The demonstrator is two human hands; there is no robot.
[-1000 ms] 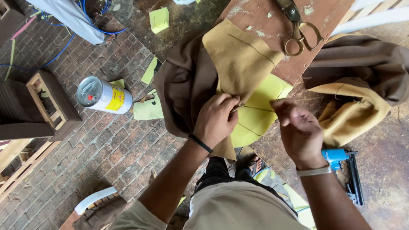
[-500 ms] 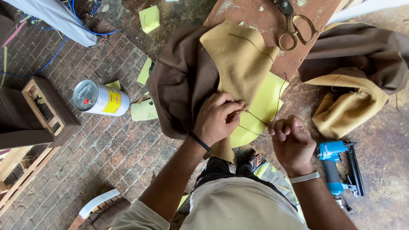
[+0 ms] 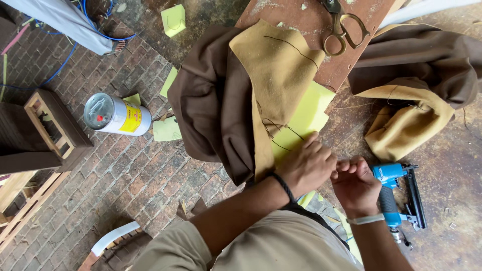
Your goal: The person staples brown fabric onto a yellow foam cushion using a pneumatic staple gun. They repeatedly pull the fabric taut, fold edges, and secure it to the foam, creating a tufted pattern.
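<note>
Fingers of both hands bunched tight, close together, just below the yellow foam sheet (image 3: 301, 123). Left hand (image 3: 306, 165) curled knuckles-up, fingertips pressing the lower edge of the tan-and-brown fabric (image 3: 241, 100) where it meets the foam. Right hand (image 3: 354, 183) clenched in a loose fist just beside the left, thumb and forefinger pinched as if on a thread; the thread itself is too fine to make out at the fingers.

Fabric lies draped over the foam, tan side up in the middle, brown side folded out to the left of the foam. Dark thread lines show on the tan face above the hands, some loose and looping. Judged from this: part of the seam is stitched, but stray ends are not trimmed and the fabric's lower edge is not yet closed.

Landmark: the foam sheet.
- Above it: reddish board (image 3: 321, 30), with scissors (image 3: 344, 25) lying on it, untouched.
- Right of it: second bundle of brown and tan cloth (image 3: 411, 95), heaped, set aside.
- Below right: blue staple gun (image 3: 396, 193) lying on the floor, touching neither hand.
- Well to the left: metal can (image 3: 110, 115) on its side on the brick floor (image 3: 125, 170), foam scraps near it.
</note>
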